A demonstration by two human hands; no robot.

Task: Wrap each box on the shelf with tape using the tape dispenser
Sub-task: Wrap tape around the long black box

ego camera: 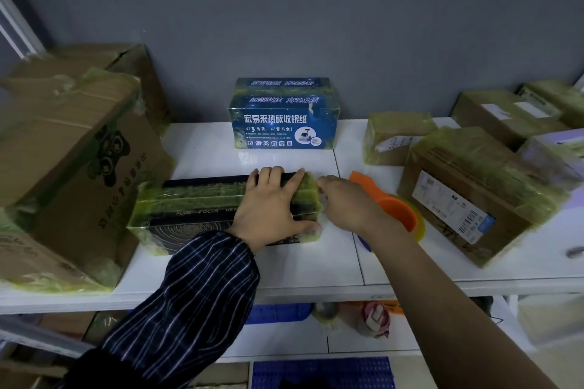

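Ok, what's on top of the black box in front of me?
Bands of greenish tape run along the black box lid, and your left hand grips its right end, fingers over the far edge. The lid under that hand is hidden.

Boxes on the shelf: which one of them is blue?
The blue box standing at the back against the grey wall, with white print. The others are brown cardboard, except the black box that the left hand holds.

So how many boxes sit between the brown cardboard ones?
2: the blue box at the back, and the black box in front, held by the left hand. None seem hidden.
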